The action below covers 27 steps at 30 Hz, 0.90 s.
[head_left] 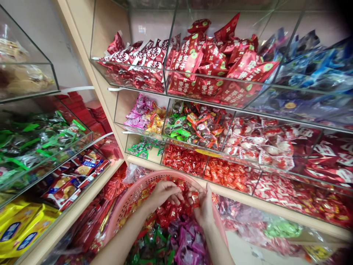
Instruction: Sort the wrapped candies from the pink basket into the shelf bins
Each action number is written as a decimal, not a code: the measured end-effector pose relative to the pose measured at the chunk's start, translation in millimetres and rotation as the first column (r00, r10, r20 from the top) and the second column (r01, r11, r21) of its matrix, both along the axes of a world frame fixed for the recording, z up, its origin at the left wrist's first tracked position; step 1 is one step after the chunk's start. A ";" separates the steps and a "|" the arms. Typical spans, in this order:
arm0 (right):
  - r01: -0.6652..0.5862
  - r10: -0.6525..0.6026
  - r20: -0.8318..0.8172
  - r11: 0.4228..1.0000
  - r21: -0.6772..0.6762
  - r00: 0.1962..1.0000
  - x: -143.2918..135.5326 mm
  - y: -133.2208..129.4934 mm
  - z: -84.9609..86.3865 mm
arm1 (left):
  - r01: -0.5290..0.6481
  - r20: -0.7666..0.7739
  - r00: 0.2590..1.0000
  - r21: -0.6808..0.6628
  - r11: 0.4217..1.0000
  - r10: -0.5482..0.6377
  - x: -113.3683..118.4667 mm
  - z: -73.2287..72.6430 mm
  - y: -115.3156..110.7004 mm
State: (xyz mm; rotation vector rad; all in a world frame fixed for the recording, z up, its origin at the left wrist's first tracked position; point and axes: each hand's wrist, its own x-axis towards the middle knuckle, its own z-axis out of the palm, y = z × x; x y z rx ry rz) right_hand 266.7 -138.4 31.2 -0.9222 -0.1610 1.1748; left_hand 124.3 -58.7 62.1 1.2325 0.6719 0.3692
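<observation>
A pink plastic basket (165, 172) with a perforated wall holds wrapped candies in heaps: red candies (169, 213), purple packets (190, 239) and green-and-dark packets (154, 241). My left hand (167, 193) reaches over the red heap from the left, its fingers loosely bent and apart, with nothing visible in them. At the right side of the basket, my right hand (204, 206) is turned palm inward and curls its fingers around a small red wrapped candy (195, 199). Both hands are just inside the far rim, close together.
Clear bins on wooden shelves rise ahead, holding red packets (220, 59), pink and yellow candies (143, 114), and red candies (184, 160). More bins with green packets (41, 140) and yellow bags (24, 228) stand left. Bagged goods (275, 230) lie beneath the right shelf.
</observation>
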 end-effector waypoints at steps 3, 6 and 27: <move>0.136 -0.136 -0.027 0.991 -0.011 0.990 10.9 -0.4 -3.5 | 0.030 -0.094 0.995 0.037 0.999 -0.026 4.0 -11.1 0.8; 0.173 -0.176 -0.063 0.984 -0.043 0.982 14.6 -0.5 -7.0 | 0.059 -0.151 0.987 0.058 0.997 -0.050 13.3 -20.6 0.3; 0.067 -0.072 0.033 0.992 0.111 0.997 -23.8 6.4 -5.3 | -0.150 -0.076 0.985 0.065 0.987 0.154 35.4 -25.7 -25.8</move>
